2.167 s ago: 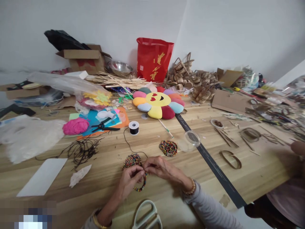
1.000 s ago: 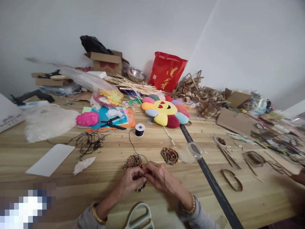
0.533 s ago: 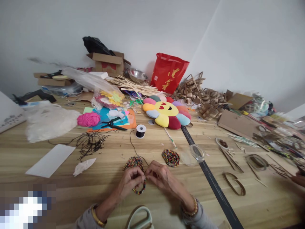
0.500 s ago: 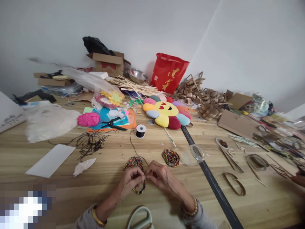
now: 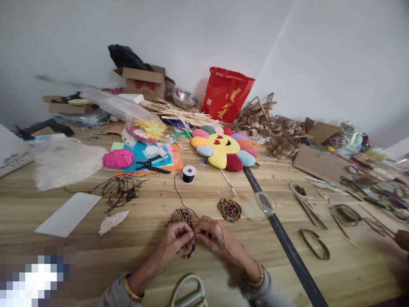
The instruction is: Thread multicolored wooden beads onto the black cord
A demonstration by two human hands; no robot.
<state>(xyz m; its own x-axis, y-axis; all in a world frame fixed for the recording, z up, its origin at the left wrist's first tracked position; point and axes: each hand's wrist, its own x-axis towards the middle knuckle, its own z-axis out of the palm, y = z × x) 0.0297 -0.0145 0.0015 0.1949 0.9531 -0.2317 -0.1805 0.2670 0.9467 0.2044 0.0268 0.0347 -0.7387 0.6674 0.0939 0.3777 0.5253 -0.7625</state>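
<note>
Both hands pinching a bead string

Left hand point(image 5: 174, 244) and right hand point(image 5: 213, 238) pinch the string point(image 5: 185, 254); bead pile point(image 5: 229, 209) waits at two o'clock.

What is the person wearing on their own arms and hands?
Both hands are bare, no gloves or rings visible. The left hand has a gold-coloured bangle at the wrist and a grey sleeve edge below it. The right hand has a brown beaded bracelet at the wrist, above a grey long sleeve.
</note>
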